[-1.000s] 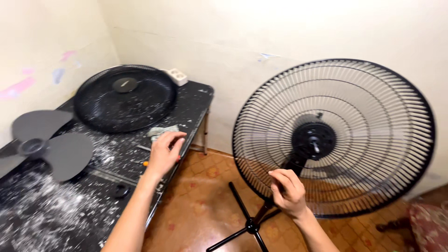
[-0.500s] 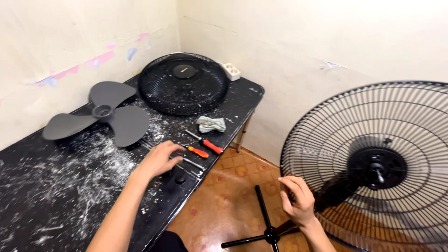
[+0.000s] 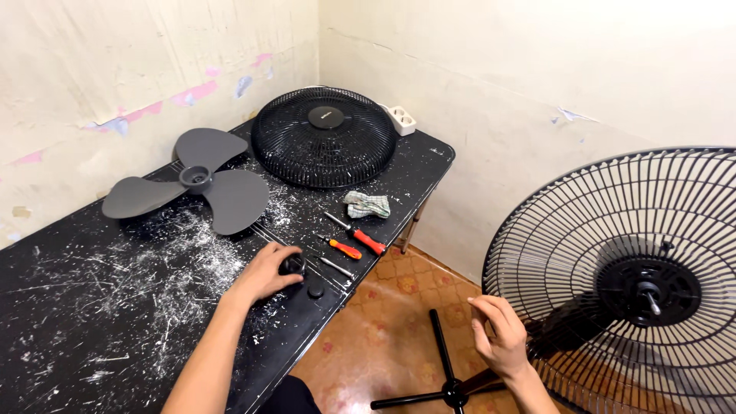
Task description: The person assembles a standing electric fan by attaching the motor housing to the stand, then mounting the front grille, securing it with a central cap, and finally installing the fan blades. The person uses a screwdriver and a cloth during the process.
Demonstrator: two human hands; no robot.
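Left hand (image 3: pixel 264 272) fingers clenched on black round knob (image 3: pixel 293 265) on counter (image 3: pixel 115 322); grip squarely, lift straight. Right hand (image 3: pixel 502 337) released, empty.

One head-worn camera looks steeply down and forward from above the person's arms, facing a room corner. The black worktop (image 3: pixel 115 307) fills the left and lower left (close enough to show its scratches), the tiled floor (image 3: pixel 383 337) lies below centre, and a standing fan's rear grille (image 3: pixel 613 230) is cut by the right edge.
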